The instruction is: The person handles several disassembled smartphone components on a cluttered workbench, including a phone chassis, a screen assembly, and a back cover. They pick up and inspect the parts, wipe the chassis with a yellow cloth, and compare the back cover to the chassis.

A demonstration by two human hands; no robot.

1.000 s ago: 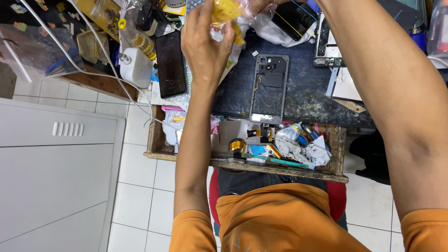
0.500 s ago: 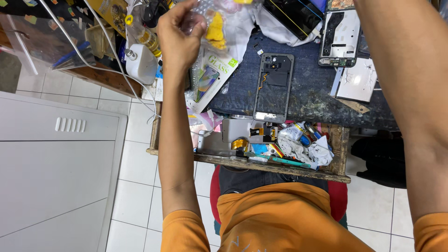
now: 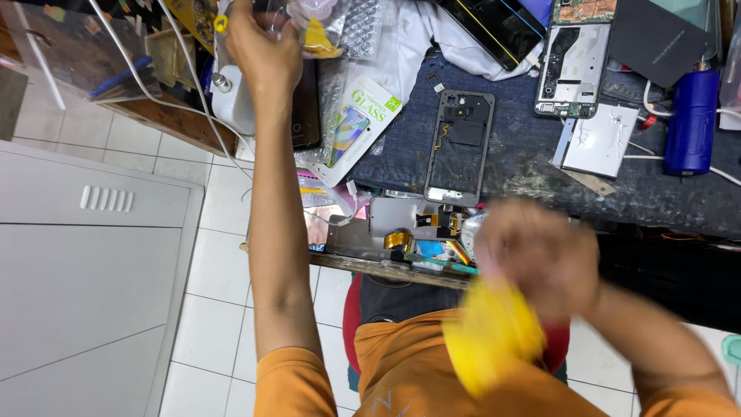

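Left hand [image 3: 262, 50] is reaching up-left over the desk [image 3: 525, 170], fingers clamping a clear bubble-wrap bag [image 3: 332, 27] with something yellow inside; bag's long axis is running roughly left-right along the top edge. Phone frame [image 3: 459, 147] is lying mid-desk, long axis top-bottom, camera end up. Right hand [image 3: 540, 259] is blurring near the body, fingers closing on a yellow cloth [image 3: 490, 336] hanging below it.

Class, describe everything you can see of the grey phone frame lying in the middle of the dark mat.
The phone frame is a grey, rounded rectangular shell, seemingly metal or plastic, stripped and open-faced. Dark inner parts show near its top end and a thin yellowish strip runs along one side. It lies flat on the dark blue mat, apart from both hands, with a white retail packet to one side.
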